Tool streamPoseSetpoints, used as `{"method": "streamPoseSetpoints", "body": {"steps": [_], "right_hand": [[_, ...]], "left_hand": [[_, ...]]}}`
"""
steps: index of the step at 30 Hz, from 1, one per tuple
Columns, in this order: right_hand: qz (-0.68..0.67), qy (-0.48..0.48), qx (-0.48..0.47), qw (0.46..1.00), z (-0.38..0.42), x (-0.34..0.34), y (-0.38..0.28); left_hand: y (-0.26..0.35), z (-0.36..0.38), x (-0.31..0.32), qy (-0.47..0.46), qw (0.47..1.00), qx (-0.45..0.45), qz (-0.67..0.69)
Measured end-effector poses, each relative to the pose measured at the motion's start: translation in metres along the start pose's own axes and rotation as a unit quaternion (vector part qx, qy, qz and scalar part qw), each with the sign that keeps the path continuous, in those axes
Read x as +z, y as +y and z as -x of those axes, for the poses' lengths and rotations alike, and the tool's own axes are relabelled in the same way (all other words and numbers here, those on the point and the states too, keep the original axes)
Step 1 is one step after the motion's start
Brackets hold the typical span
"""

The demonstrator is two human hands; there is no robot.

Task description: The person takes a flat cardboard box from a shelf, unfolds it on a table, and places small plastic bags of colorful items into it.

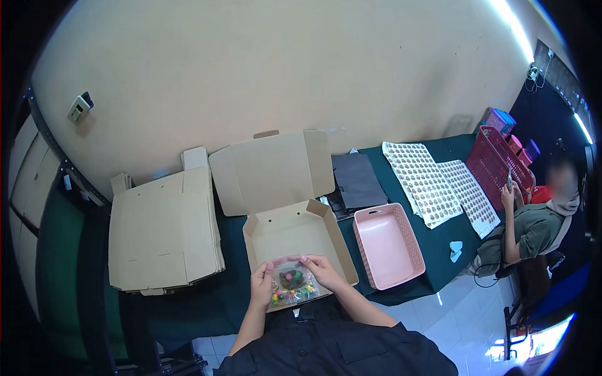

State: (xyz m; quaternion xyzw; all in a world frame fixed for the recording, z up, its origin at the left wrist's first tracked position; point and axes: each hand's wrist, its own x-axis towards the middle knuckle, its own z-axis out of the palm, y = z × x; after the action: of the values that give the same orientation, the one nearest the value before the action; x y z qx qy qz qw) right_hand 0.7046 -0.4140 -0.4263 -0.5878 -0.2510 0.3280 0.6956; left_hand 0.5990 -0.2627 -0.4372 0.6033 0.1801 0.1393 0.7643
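A clear plastic bag point(293, 280) with small colourful pieces inside is held up between both hands. My left hand point(261, 285) pinches its upper left edge, and my right hand point(318, 271) pinches its top edge on the right. Red, yellow and green bits gather at the bag's bottom, with darker pieces above them. Behind and below the bag lies an open cardboard box point(290, 229), its lid point(269, 175) folded back against the wall. The bag hides the near part of the box.
Flattened cardboard boxes point(164, 229) are stacked on the left. To the right are a pink basket point(389, 244), a black folder-like item point(359, 180), sticker sheets point(423, 182) and a maroon crate point(495, 163). Another person point(533, 219) sits at the far right.
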Motion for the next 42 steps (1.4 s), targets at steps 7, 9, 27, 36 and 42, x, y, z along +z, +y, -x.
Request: {"method": "streamPoseSetpoints", "body": {"steps": [7, 9, 27, 36, 42], "right_hand": [[0.22, 0.084, -0.218, 0.947, 0.001, 0.021, -0.012], [0.237, 0.067, -0.235, 0.94, 0.002, 0.029, -0.012], [0.114, 0.146, -0.097, 0.978, -0.004, 0.01, 0.006], [0.0, 0.209, -0.074, 0.975, -0.014, -0.02, -0.015], [-0.032, 0.077, 0.015, 0.996, 0.004, 0.003, -0.002]], "left_hand": [[-0.009, 0.005, 0.033, 0.005, 0.979, 0.198, -0.034], [-0.008, 0.009, 0.04, 0.011, 0.981, 0.194, -0.017], [-0.001, 0.005, 0.021, -0.063, 0.993, 0.066, 0.069], [-0.013, 0.014, 0.045, -0.171, 0.979, -0.058, 0.096], [-0.025, -0.003, 0.039, -0.065, 0.995, -0.008, 0.07]]}}
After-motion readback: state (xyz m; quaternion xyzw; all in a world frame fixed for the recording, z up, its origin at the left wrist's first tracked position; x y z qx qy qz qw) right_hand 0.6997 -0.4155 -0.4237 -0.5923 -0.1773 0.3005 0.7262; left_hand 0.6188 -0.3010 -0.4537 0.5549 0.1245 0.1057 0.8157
